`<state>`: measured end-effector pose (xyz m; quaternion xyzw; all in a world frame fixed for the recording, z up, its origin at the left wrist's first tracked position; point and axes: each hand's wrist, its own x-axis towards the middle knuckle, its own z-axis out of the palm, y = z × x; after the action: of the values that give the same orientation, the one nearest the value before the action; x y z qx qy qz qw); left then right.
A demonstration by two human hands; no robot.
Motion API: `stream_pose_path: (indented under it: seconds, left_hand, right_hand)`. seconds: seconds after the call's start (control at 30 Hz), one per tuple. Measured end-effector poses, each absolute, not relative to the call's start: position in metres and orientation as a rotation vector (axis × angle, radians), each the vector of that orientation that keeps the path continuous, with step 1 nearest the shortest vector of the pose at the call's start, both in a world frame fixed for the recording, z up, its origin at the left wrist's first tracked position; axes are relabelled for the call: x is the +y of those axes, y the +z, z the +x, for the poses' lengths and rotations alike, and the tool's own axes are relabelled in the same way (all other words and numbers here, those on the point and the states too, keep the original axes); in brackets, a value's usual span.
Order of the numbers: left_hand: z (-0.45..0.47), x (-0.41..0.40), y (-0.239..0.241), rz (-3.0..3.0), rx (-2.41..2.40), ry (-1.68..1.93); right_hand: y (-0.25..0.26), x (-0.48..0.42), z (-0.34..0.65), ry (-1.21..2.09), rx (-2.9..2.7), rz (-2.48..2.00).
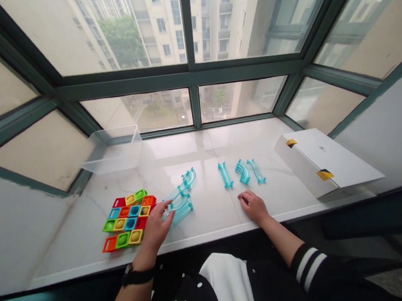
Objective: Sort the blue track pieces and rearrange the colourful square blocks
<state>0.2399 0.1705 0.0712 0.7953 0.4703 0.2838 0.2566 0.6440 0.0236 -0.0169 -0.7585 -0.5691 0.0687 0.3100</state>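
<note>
On the white marble windowsill (209,214), a clear plastic tub (112,150) stands at the back, a white cardboard box (322,162) at the right end, and a grid of bright plastic square frames (126,219) at the left. Glossy translucent teal track pieces (182,211) lie loose mid-sill, none on the frames. The left hand's (154,230) spread fingers (166,204) touch the nearest curves without a visible grip; the right hand (254,206) rests half-curled and empty.

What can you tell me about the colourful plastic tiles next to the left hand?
The plastic tile grid is a flat, glossy cluster of square frames in red, orange, yellow, green and blue, set in staggered rows, many with a recessed coloured centre. It lies flat and slightly skewed on the white marble-look sill. The person's left hand is right beside its edge; whether they touch is hard to tell.
</note>
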Motion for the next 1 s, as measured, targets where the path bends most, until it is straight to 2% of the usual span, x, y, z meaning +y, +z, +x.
stream_pose_path:
  seconds: [0.3,0.53,1.0]
  left_hand:
    - [0.234,0.162,0.042,2.516,1.267,0.55]
    - [0.244,0.164,0.047,2.52,1.257,0.438]
    - [0.269,0.147,0.036,2.427,1.179,0.47]
  right_hand:
    - [-0.018,0.025,0.645,0.152,-1.521,-2.019]
    - [-0.018,0.024,0.645,0.136,-1.528,-2.025]
    - [-0.018,0.026,0.645,0.151,-1.512,-2.038]
